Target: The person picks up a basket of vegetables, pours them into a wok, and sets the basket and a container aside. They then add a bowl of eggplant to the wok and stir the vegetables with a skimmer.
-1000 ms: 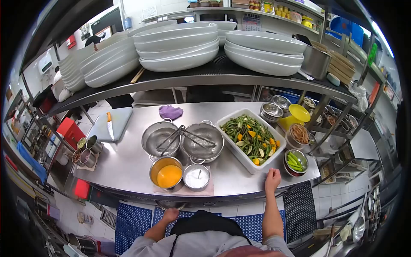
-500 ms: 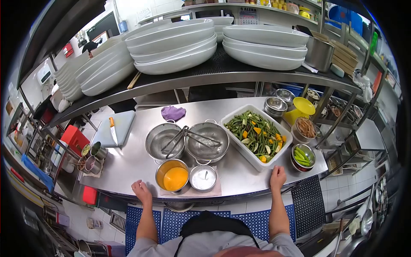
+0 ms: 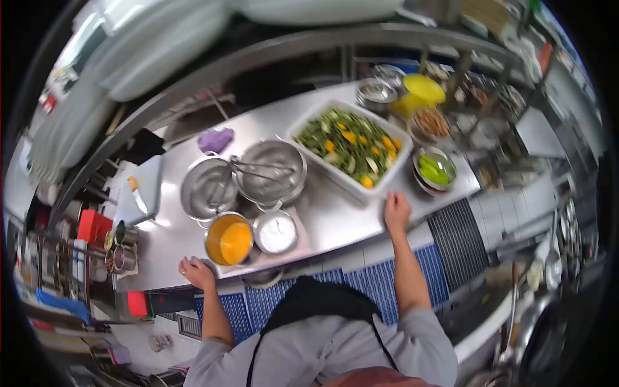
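Left hand (image 3: 197, 273), eight o'clock, fingers relaxed, looks empty; right hand (image 3: 397, 212), three o'clock, clenched. A left-hand knock could spill the orange-filled pot (image 3: 228, 241).

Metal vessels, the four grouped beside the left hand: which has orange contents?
The pot, nearest the left hand. The bowl on its right holds something white; the left pan and right pan behind show nothing orange.

On my feed, my left forearm (image 3: 217, 317) and right forearm (image 3: 411, 274) both lie stretched forward, well apart. My left hand (image 3: 197, 273) angles outward with its fingers loosely bent and slightly apart; my right hand (image 3: 397, 211), farther forward, is curled into a loose fist.
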`<state>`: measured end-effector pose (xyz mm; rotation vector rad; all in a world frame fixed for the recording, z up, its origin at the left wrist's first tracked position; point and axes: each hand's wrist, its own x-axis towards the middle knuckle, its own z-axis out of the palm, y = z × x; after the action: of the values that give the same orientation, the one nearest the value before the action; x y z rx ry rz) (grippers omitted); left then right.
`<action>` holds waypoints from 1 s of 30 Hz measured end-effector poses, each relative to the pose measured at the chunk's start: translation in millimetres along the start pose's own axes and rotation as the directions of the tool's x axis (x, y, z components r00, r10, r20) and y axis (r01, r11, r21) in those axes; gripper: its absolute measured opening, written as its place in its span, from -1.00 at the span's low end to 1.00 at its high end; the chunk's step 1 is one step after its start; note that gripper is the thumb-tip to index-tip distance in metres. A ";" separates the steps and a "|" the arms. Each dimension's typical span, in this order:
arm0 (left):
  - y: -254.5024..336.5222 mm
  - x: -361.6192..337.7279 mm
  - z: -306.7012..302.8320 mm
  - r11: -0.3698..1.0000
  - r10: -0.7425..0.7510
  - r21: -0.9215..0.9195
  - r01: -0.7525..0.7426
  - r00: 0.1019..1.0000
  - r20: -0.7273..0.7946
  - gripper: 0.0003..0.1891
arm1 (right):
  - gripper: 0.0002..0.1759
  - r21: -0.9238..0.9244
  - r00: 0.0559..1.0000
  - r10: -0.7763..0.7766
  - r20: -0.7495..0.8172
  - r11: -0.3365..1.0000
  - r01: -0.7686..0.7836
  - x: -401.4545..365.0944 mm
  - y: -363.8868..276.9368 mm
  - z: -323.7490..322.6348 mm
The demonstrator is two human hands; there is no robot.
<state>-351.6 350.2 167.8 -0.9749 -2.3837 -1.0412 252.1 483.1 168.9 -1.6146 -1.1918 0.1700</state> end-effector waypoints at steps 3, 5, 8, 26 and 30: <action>-18.2 -8.0 4.2 0.997 0.022 0.068 -0.025 0.999 0.049 -0.52 | -0.74 -0.017 0.999 -0.025 -0.025 1.000 0.025 0.1 -5.7 -3.6; -19.0 -10.1 9.0 0.996 0.012 0.086 -0.016 0.999 0.046 -0.50 | -0.73 -0.042 1.000 -0.005 -0.022 0.999 0.004 0.7 -2.4 -1.5; -23.5 -7.1 9.7 0.996 0.000 0.085 -0.004 0.999 0.049 -0.48 | -0.73 -0.054 0.999 -0.008 -0.031 0.998 0.007 0.7 -5.7 -2.5; -18.9 -9.6 7.9 0.995 0.029 0.092 -0.030 0.999 0.013 -0.36 | -0.76 -0.118 1.000 -0.009 -0.013 0.993 0.007 2.7 -5.1 0.4; -24.6 -8.4 10.3 0.991 -0.021 0.133 0.011 0.997 0.075 -0.47 | -0.77 -0.131 1.000 -0.002 -0.003 0.991 0.002 2.3 -3.1 -0.2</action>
<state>-363.9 342.0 144.0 -0.9654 -2.4898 -0.8528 251.5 484.6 172.4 -1.7268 -1.2232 0.0896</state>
